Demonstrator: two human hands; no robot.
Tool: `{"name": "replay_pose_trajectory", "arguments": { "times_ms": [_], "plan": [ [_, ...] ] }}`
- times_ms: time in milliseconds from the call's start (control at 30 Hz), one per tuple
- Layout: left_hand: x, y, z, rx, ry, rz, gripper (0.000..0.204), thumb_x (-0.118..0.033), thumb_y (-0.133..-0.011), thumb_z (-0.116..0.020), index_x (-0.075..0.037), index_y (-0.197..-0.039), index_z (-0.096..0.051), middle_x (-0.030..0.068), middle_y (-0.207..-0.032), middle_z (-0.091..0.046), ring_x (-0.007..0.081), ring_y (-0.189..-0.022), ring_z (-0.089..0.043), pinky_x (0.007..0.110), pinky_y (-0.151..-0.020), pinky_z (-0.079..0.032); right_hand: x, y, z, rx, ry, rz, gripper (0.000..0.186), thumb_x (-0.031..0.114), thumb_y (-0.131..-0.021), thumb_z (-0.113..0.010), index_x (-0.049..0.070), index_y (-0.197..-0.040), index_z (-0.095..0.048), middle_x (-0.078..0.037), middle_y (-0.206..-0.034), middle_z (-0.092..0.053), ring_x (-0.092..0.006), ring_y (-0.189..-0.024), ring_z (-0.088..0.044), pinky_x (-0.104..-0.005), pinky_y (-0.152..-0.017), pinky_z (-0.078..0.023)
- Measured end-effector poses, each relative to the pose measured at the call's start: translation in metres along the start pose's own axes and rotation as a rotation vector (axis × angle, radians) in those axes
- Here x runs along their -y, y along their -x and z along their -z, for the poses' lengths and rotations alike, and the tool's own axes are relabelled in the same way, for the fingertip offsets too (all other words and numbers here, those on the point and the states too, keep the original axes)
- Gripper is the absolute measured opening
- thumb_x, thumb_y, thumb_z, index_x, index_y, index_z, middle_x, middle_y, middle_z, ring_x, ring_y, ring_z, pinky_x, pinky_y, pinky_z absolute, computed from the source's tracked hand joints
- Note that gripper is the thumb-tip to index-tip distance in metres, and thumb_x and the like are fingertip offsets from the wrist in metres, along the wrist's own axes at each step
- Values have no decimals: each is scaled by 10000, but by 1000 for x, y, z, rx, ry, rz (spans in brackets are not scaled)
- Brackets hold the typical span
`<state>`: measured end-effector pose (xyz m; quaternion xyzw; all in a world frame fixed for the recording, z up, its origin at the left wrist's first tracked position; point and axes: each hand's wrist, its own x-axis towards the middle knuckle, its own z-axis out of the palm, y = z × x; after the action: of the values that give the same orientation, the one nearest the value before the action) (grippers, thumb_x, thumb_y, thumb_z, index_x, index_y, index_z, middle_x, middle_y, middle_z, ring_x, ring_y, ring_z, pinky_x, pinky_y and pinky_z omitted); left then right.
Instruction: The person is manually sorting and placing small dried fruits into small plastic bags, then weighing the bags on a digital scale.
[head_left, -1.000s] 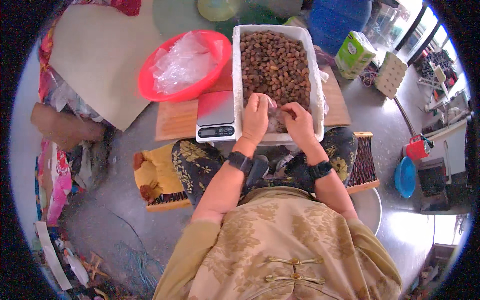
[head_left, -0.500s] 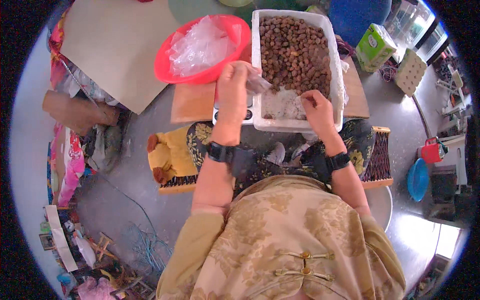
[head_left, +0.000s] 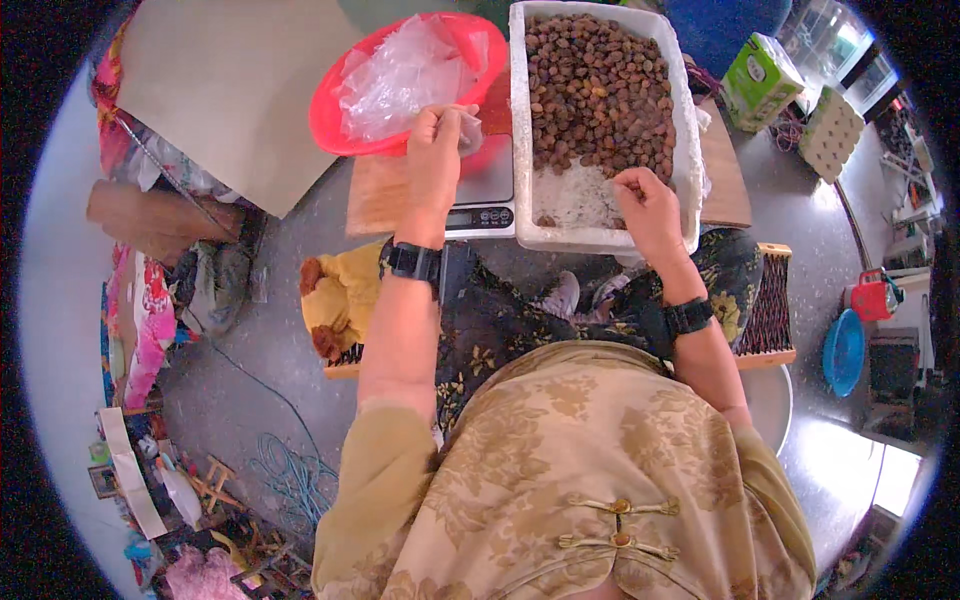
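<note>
My left hand (head_left: 435, 150) pinches a small clear plastic bag (head_left: 468, 135) over the kitchen scale (head_left: 480, 220), beside the red plastic basin (head_left: 330, 128), which holds crumpled clear bags (head_left: 390, 80). My right hand (head_left: 645, 200) is inside the white foam box (head_left: 690, 120) at its near right, fingers pinched; what, if anything, they hold is hidden. The box is heaped with small brown, wrinkled dried fruits or nuts (head_left: 595, 90), and its pale bottom shows at the near end.
A wooden board (head_left: 725, 205) lies under the box and scale, close to my knees. A yellow cushion (head_left: 345, 305) is on a seat at left. A green wrapped pack (head_left: 755, 85), blue basin (head_left: 843, 350) and red container (head_left: 875, 295) stand at right. Cables (head_left: 285, 465) lie on the floor.
My left hand has moved leftward and up from the box to over the scale with the bag. My right hand stays in the box, farther right, with more pale bottom exposed beside it.
</note>
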<state>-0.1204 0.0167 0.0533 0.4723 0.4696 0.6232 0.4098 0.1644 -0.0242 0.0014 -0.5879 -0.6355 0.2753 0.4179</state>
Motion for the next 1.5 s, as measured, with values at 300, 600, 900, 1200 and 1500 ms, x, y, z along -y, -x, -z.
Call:
{"name": "replay_pose_trajectory", "arguments": {
  "times_ms": [300, 600, 900, 1200, 1500],
  "plan": [
    [32, 19, 25, 242, -554, -57, 191, -152, -945, -588, -23, -1062, -667, 64, -991, -704, 138, -782, -601, 289, -736, -491, -2, -1, -1, -15, -3, 83, 111, 103, -883, -651, 49, -980, -663, -131, -874, -700, -273, -759, -668, -359, -710, -518],
    [31, 27, 37, 306, -664, -247, 350, -136, -846, -670, -65, -1188, -650, 87, -1231, -647, 220, -1031, -598, 350, -896, -477, -1, -1, 1, -20, -10, 86, 112, 96, -875, -657, 42, -973, -658, -136, -873, -694, -268, -754, -664, -362, -703, -515],
    [8, 48, 61, 323, -722, -182, 446, -115, -849, -670, -82, -1288, -600, 149, -1384, -559, 316, -1371, -432, 404, -1136, -330, -1, -1, 0, -10, -23, 72, 83, 77, -876, -648, 33, -945, -639, -138, -839, -672, -267, -737, -652, -366, -693, -512],
    [-1, 59, 71, 257, -743, -90, 437, -84, -827, -665, -74, -1261, -615, 168, -1327, -599, 286, -1291, -524, 369, -1100, -373, -2, 0, 0, -14, -51, 80, 89, 73, -871, -644, 25, -947, -636, -140, -826, -670, -265, -733, -656, -364, -692, -515],
    [24, 56, 62, 259, -908, -234, 539, -38, -774, -701, -113, -1296, -590, 179, -1342, -580, 359, -1294, -503, 409, -1111, -371, -3, -2, -1, -22, -68, 85, 93, 71, -868, -645, 22, -948, -644, -133, -820, -668, -237, -720, -647, -351, -692, -516]
  ]
}}
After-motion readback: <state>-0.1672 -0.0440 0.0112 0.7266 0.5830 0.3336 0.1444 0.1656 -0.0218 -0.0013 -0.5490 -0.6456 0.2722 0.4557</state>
